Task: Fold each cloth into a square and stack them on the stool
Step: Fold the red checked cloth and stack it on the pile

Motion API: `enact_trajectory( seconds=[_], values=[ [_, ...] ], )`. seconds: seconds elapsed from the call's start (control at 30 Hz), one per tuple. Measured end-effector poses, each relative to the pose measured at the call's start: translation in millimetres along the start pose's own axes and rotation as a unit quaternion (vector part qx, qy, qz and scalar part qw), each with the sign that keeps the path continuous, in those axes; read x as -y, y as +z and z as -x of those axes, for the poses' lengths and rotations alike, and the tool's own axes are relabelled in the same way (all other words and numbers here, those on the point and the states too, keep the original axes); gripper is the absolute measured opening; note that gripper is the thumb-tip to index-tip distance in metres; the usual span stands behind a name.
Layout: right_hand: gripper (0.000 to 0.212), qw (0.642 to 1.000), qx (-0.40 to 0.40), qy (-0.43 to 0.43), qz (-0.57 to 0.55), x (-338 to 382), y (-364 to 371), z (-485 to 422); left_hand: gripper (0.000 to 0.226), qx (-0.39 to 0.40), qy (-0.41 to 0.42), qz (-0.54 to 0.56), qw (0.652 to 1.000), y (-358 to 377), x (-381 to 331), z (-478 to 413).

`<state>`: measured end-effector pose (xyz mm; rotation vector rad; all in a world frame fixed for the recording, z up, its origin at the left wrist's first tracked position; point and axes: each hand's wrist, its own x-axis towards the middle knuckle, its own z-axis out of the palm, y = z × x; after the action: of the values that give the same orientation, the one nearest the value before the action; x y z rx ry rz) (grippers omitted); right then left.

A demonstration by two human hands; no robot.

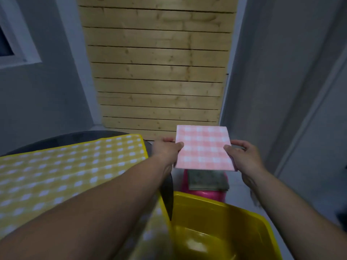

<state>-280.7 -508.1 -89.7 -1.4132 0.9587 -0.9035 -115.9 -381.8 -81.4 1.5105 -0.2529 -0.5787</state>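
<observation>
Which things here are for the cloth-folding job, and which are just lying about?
For the job:
pink checked cloth, folded square, held by left hand and right hand
pink stool
folded grey cloth on the stool
yellow checked cloth, perhaps next to fold

Just lying about:
yellow tub
dark round table
window

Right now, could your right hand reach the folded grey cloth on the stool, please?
Probably yes, once freed: the right hand grips the pink cloth just above the stool, and nothing else lies between it and the grey cloth.
</observation>
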Motion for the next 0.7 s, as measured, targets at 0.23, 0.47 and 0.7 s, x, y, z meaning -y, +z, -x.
enact_trajectory(
  seconds=[0.23,0.47,0.7],
  values=[
    [0.016,0.997,-0.037,0.061,-0.003,-72.3,-19.4,-68.3,0.031,-0.025,-0.087,0.023,0.996,69.6,61.8,-49.8],
    [0.013,0.995,-0.045,0.09,0.01,-133.8,-23.5,-108.5,0.024,-0.01,-0.126,-0.033,0.991,97.4,123.2,-86.5],
    [0.026,0.993,-0.038,0.099,0.05,-183.6,-17.8,-135.1,0.055,-0.086,-0.083,-0.04,0.992,110.8,169.0,-85.9]
  ],
)
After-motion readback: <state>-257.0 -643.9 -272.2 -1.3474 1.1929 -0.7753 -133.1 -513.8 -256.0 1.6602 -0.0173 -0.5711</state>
